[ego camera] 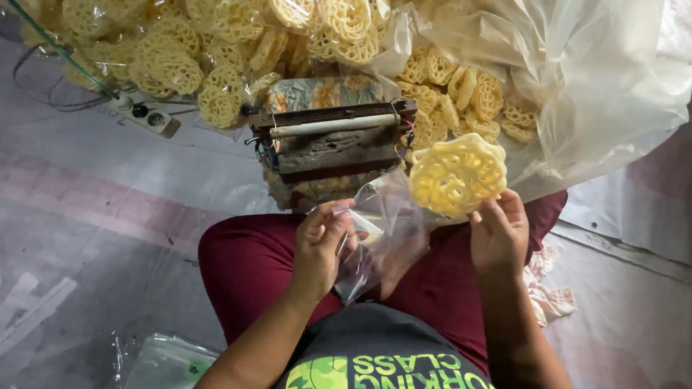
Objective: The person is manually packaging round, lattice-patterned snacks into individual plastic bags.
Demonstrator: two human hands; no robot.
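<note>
Over the lap, seat: a person sits on the floor (94, 238) in dark red trousers (245, 259), knees spread, seen from above.
Left hand: the left hand (321, 248) is closed on the mouth of a small clear plastic bag (382, 230), thumb and fingers pinching its rim; the bag hangs down between the knees and looks see-through and crumpled.
Right hand: the right hand (497, 234), at 3 o'clock from the bag, is clamped by its fingertips on the lower edge of a round yellow lattice cracker (458, 175), held upright just above and beside the bag's mouth, not inside it.
Hands together: well apart, the bag between them.
Ahead, 12 o'clock: a worn wooden sealing device (335, 140) with a pale bar across its top stands just beyond the knees, on a patterned cloth (321, 92).
Behind it, 11 to 1 o'clock: a heap of loose crackers (180, 57) of the same kind, spread on clear sheeting.
At 2 o'clock: a large clear plastic sack (577, 86), open, with more crackers lying in it.
At 10 o'clock: a white power strip (148, 115) with a cord lies on the floor.
At 7 o'clock: a stack of flat plastic bags (166, 360) beside the left thigh.
At 4 o'clock: a crumpled rag (551, 295) on the floor by the right knee.
</note>
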